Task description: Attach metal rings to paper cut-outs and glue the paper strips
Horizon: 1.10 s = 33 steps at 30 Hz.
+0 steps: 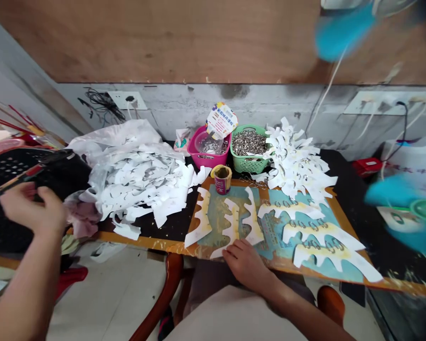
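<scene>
My left hand (35,208) is raised at the far left, thumb apart from the curled fingers, close beside a thin wooden stick (30,173) with a reddish part. No thing shows clearly between its fingers. At the board's front edge, my right hand (248,263) has its fingers bent together over the lower end of a white cut-out strip (230,227) with yellowish glue marks. Similar strips (201,215) lie on either side. Farther right, several strips (319,232) carry metal rings. An open tin (222,180) with brownish residue stands behind the strips.
A pink basket (195,154) and a green basket (250,164) of metal rings stand near the wall. White cut-outs are heaped at left (142,184) and right (294,161). Blurred blue fan blades (344,33) show upper right. A black perforated basket (7,166) sits left.
</scene>
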### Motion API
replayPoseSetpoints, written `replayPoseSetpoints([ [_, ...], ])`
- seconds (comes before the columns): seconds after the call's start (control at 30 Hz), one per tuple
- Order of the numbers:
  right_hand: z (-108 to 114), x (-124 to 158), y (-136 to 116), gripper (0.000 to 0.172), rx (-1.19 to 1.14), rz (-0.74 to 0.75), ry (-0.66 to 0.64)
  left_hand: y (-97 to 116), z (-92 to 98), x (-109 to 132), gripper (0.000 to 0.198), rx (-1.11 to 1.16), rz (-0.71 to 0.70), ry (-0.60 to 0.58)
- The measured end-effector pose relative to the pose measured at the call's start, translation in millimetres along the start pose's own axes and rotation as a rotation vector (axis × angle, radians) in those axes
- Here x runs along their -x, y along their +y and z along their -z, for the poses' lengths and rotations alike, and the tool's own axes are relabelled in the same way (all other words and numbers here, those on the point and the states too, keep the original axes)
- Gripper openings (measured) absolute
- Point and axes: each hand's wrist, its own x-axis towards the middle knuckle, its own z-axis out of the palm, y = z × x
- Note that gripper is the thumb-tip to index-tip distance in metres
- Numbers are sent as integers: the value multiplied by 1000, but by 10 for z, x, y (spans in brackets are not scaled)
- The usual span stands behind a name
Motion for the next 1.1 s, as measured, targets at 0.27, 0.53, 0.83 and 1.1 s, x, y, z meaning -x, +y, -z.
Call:
replayPoseSetpoints([
  [0.27, -109, -273, -116, 18, 16, 84, 157, 1951, 307, 1762, 47, 355, -490, -902],
  [0.53, -30, -300, -293, 10, -83, 278, 28, 2052, 159, 1845, 21, 430, -627, -1070],
  [0.83, -153, -353, -350, 15, -133, 467, 74, 1796, 73, 1715, 20, 215, -804, -775],
  [1.1, -294, -399, -572, 13, -100, 451, -12, 1583, 198, 1730, 34, 274, -471, -875],
])
